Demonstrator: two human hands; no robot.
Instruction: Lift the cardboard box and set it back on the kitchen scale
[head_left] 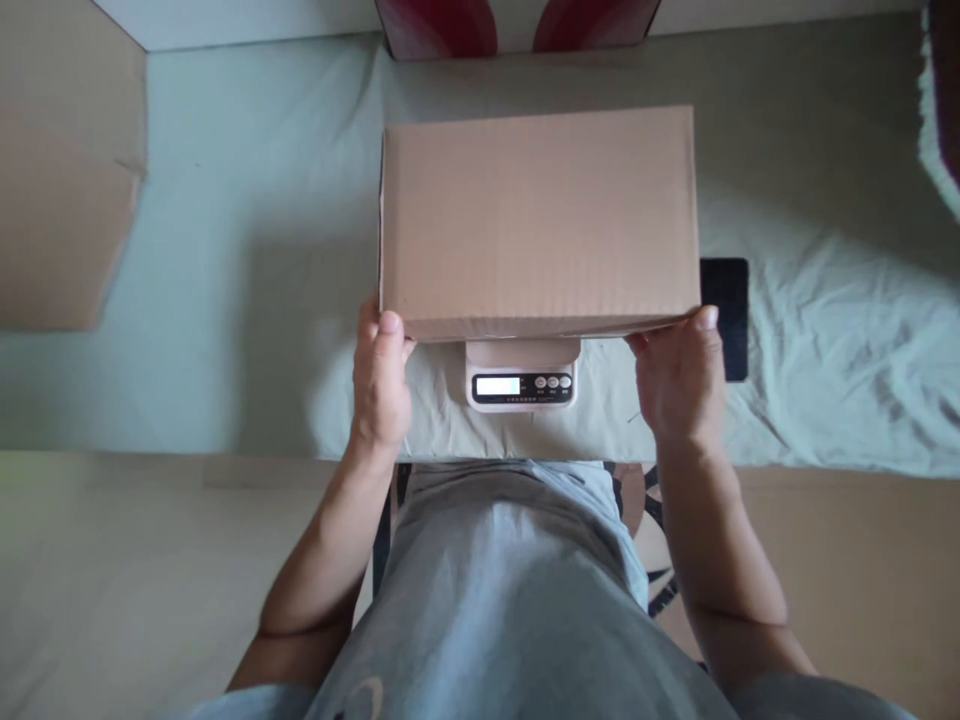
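Note:
A closed brown cardboard box (536, 215) is gripped at its two near corners. My left hand (382, 375) holds the left corner, thumb on the edge and fingers partly hidden behind and below. On the opposite corner my right hand (682, 375) is closed the same way, its fingers mostly out of sight under the box. Beneath the box's near edge shows a white digital kitchen scale (521, 385) with a lit display and several round buttons. The box covers most of its platform; whether the two touch I cannot tell.
A dark flat phone-like slab (731, 320) lies beside the box on the right, partly covered. Pale green cloth (195, 250) covers the surface. Large cardboard (60, 180) stands at the left, and a white-and-red panel (517, 25) at the back.

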